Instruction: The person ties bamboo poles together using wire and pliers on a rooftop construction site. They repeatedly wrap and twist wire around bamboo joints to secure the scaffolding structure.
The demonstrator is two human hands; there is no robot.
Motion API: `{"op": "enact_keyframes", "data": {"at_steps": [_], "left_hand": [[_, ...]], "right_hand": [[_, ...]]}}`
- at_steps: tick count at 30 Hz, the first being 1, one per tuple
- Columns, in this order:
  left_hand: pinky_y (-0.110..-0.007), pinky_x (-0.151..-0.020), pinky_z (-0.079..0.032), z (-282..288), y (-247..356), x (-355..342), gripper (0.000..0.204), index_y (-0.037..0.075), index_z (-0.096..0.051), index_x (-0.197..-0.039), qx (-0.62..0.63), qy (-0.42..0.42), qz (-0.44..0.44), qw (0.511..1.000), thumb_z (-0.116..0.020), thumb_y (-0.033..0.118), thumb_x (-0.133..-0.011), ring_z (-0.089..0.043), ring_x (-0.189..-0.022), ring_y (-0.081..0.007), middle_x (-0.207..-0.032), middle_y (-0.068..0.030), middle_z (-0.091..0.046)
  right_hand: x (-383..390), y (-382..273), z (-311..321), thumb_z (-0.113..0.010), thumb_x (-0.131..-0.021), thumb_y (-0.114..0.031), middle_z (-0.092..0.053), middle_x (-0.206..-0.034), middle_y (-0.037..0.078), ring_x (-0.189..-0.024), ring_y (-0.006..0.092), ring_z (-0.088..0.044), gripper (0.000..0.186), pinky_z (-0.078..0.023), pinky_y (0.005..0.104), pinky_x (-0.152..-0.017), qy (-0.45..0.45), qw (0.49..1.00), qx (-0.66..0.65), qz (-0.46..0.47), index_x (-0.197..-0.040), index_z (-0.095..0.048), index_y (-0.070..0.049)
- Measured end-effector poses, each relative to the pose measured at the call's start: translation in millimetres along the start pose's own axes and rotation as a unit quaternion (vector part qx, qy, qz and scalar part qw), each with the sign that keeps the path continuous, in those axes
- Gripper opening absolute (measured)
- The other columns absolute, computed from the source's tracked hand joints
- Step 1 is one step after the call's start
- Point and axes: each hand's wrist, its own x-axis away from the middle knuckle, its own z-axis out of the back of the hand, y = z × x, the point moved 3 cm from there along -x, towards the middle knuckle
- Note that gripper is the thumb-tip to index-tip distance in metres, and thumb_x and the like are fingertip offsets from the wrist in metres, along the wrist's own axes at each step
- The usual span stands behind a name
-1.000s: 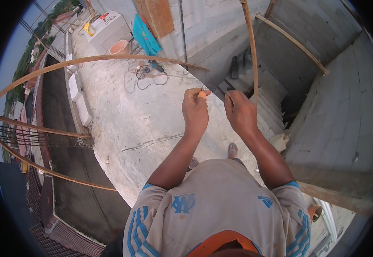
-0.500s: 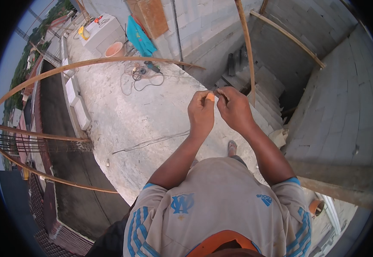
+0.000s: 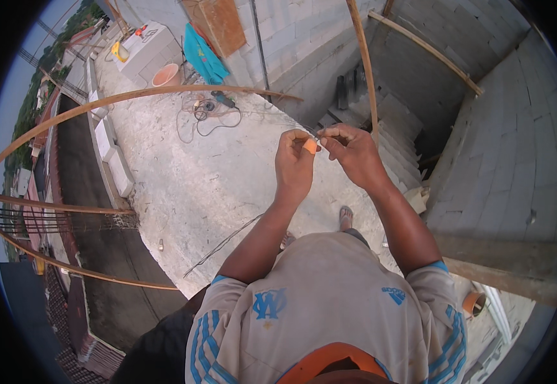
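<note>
In front of my chest my left hand and my right hand are nearly touching, fingers closed in a pinch on thin dark wire. Something orange covers my left thumb. Where exactly the wire passes through my fingertips is too small to tell. Below my left forearm, long wire strands trail over the pale concrete slab.
An angle grinder with cord lies ahead, near a pink tub, blue cloth and white blocks. Bent wooden strips arch across. A stairwell drops away right; the slab's left edge borders a dark lower surface.
My hands have drawn closer together and shifted slightly, with the right fingertips now further over toward the left. The trailing wire on the slab has swung down toward me.
</note>
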Motion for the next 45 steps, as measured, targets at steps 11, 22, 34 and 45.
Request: {"op": "enact_keyframes", "data": {"at_steps": [11, 22, 34, 45], "left_hand": [[-0.03, -0.075, -0.047, -4, -2, 2, 0.025, -0.003, -0.058, -0.111, -0.144, -0.103, -0.066, 0.982, -0.053, 0.005, -0.088, -0.06, -0.082, -0.0193, -0.096, -0.0122, -0.064], [-0.03, -0.071, -0.045, 9, -11, 8, 0.02, -0.003, -0.058, -0.097, -0.218, -0.227, -0.009, 0.949, -0.046, 0.011, -0.091, -0.056, -0.078, -0.017, -0.083, -0.0114, -0.061], [-0.021, -0.045, -0.03, 9, -34, 20, 0.026, 0.004, -0.053, -0.087, 0.119, -0.275, 0.298, 0.906, -0.054, 0.03, -0.088, -0.037, -0.051, -0.0058, -0.064, 0.0022, -0.043], [-0.022, -0.04, -0.023, 13, -53, 32, 0.015, 0.003, -0.054, -0.09, 0.167, -0.189, 0.32, 0.913, -0.055, 0.018, -0.09, -0.028, -0.042, -0.0053, -0.056, 0.0042, -0.036]], "right_hand": [[-6, 22, 9, -0.056, -0.076, -0.007, -0.053, -0.088, 0.002, -0.073, 0.0086, -0.05, 0.027, -0.039, 0.0211, -0.06, 0.007, 0.998, -0.067, -0.014, -0.1, -0.061, 0.003], [2, 27, -4, -0.062, -0.084, -0.021, -0.057, -0.088, 0.007, -0.078, 0.013, -0.051, 0.024, -0.042, 0.0291, -0.073, -0.043, 0.998, -0.004, -0.047, -0.092, -0.061, 0.002], [20, 42, -9, -0.061, -0.087, -0.017, -0.046, -0.099, 0.006, -0.091, 0.0161, -0.048, 0.018, -0.04, 0.028, -0.082, -0.046, 0.995, -0.039, 0.085, -0.092, -0.055, -0.002], [33, 49, 0, -0.06, -0.089, -0.015, -0.046, -0.093, 0.007, -0.085, 0.0184, -0.047, 0.018, -0.04, 0.0319, -0.077, -0.015, 0.976, 0.036, 0.214, -0.083, -0.05, -0.002]]}}
